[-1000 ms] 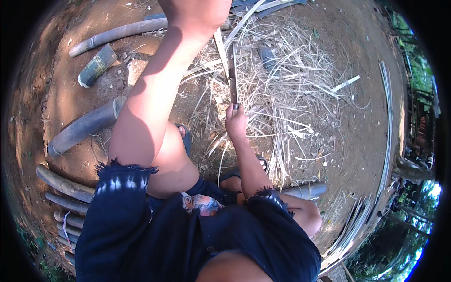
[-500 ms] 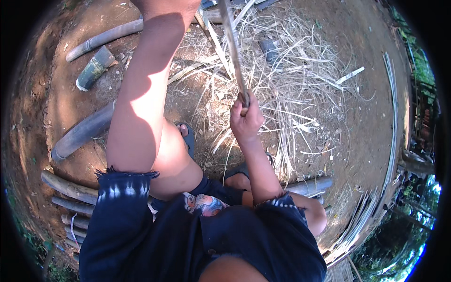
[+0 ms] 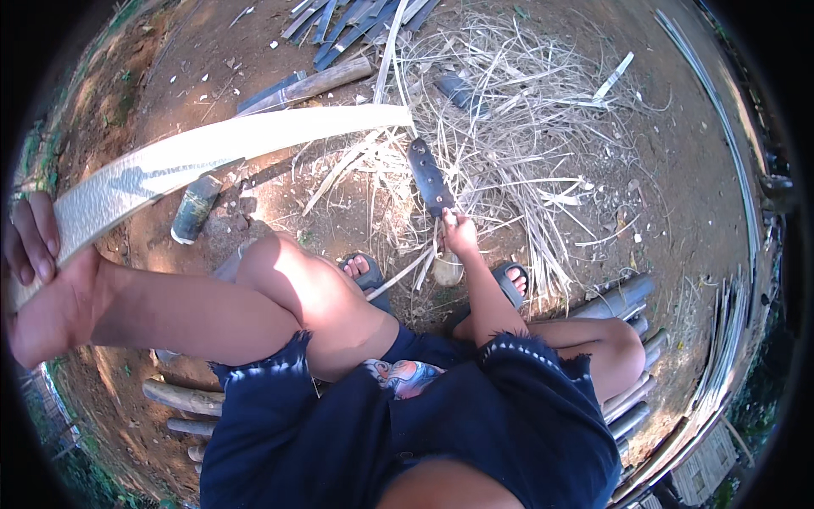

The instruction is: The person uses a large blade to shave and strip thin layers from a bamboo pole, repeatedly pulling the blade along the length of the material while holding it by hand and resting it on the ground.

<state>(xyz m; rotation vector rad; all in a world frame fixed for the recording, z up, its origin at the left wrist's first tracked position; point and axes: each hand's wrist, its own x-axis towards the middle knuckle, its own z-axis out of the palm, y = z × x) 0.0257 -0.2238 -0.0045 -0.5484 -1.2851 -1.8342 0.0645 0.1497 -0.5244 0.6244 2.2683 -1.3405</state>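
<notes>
At the far left edge, my left hand (image 3: 47,276) has its fingers wrapped around the near end of a wide, pale bamboo strip (image 3: 229,144). The strip runs up and across to the middle, its upper face glaring in the sun. My right hand (image 3: 460,233) is closed on the handle of a knife. Its dark flat blade (image 3: 431,178), marked with several round spots, points away from me, and its tip lies close to the strip's far end. A pale rounded piece (image 3: 448,270) shows just below the right hand; I cannot tell whether it belongs to the handle.
Thin bamboo shavings (image 3: 526,119) are heaped on the ground ahead. A short bamboo section (image 3: 196,209) lies under the strip. Split dark slats (image 3: 356,30) and a bamboo pole (image 3: 326,82) lie at the back. Long strips (image 3: 721,339) line the right side; bamboo poles (image 3: 182,396) lie beneath me.
My left hand has swung from the top back to the far left, bringing the pale strip across the view. The knife in my right hand has turned flat side up; the view has shifted.
</notes>
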